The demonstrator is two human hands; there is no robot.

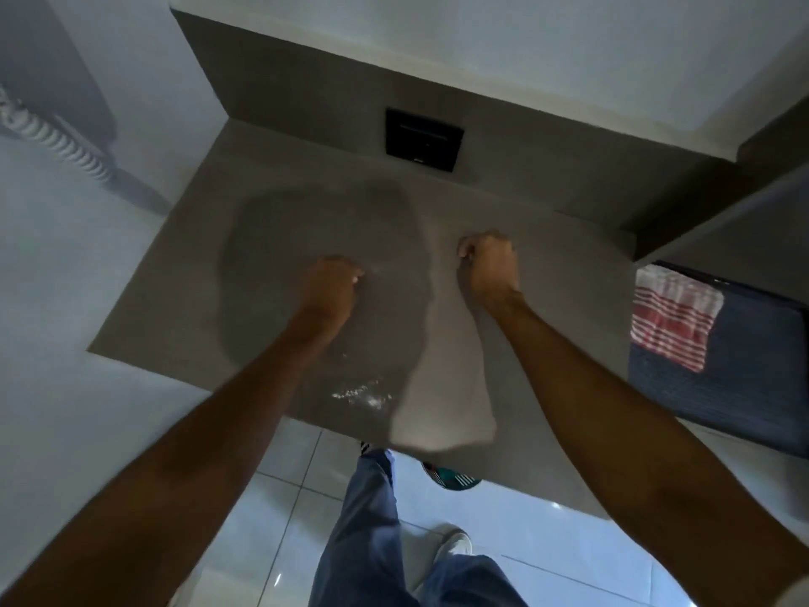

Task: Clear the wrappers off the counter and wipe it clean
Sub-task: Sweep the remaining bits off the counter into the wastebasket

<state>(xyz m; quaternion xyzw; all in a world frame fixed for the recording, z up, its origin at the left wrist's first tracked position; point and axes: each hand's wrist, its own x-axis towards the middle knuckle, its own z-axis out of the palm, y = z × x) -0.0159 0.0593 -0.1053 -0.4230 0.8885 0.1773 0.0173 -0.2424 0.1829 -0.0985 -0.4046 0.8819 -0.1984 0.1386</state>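
Observation:
The grey-brown counter lies in front of me against a white wall. My left hand and my right hand are both closed into fists above its middle, a hand's width apart. A thin see-through plastic wrapper hangs from them. It darkens the counter behind it, glints near its lower edge, and its bottom reaches past the counter's front edge. The wrapper is blurred, so exactly where each hand grips it is hard to make out.
A black square wall plate sits on the backsplash. At the right, a red-and-white striped cloth lies on a dark blue item under a shelf. A white coiled cord hangs at the left. My legs stand on the tiled floor.

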